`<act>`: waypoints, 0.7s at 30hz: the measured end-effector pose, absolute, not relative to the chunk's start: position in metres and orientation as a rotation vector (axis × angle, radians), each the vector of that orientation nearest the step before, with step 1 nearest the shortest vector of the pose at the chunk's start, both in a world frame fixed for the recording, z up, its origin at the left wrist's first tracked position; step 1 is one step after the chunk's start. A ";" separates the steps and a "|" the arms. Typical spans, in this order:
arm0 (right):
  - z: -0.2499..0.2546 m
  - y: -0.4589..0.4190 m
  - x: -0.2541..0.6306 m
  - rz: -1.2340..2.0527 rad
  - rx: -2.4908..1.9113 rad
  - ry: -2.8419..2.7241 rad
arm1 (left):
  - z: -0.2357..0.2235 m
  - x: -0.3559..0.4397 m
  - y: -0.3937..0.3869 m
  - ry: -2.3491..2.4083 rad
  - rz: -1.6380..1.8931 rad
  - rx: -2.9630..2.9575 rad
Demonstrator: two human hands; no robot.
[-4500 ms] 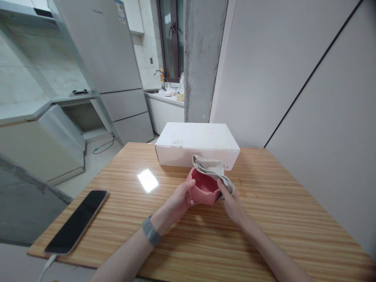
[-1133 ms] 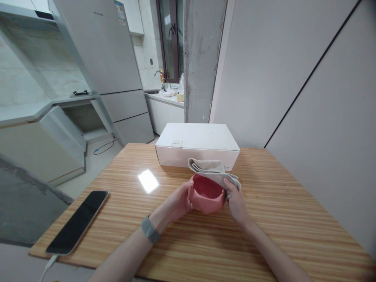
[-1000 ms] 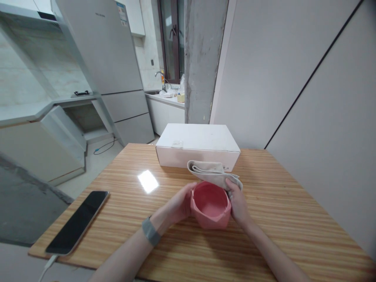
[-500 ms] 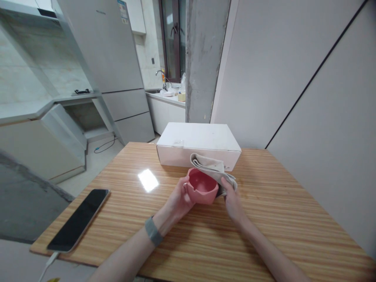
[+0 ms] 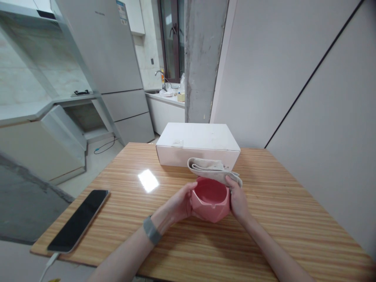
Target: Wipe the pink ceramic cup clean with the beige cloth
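A pink faceted bowl (image 5: pixel 210 199) is held over the wooden table (image 5: pixel 264 235), its opening facing me. My left hand (image 5: pixel 179 204) is closed around the bowl's left side; a grey band sits on that wrist. My right hand (image 5: pixel 237 199) grips a folded beige cloth (image 5: pixel 212 169) and presses it against the bowl's right rim. The cloth's loose end lies over the far rim, in front of a white box.
A closed white cardboard box (image 5: pixel 198 145) stands at the table's far edge against the wall. A black phone (image 5: pixel 78 220) with a white cable lies near the table's front left corner. Beyond are a refrigerator (image 5: pixel 108 66), kitchen counters and a concrete pillar.
Over the last half second the bowl came lower and nearer to me, tilting its opening more upward. My right hand with the cloth slid along the right rim.
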State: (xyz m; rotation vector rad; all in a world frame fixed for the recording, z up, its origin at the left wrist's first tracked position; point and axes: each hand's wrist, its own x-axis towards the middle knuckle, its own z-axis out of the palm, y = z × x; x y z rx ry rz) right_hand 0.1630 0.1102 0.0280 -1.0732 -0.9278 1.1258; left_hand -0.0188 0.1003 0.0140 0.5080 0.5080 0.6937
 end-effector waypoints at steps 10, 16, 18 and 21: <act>0.033 0.103 0.156 0.973 -1.152 -0.996 | 0.023 -0.009 0.094 0.565 1.003 0.572; 0.034 0.097 0.149 0.986 -1.120 -0.972 | 0.034 -0.010 0.096 0.558 0.954 0.510; 0.033 0.098 0.151 1.003 -1.092 -0.943 | 0.031 -0.013 0.097 0.598 0.900 0.486; 0.030 0.103 0.156 1.026 -1.034 -0.890 | 0.024 -0.017 0.098 0.584 0.826 0.547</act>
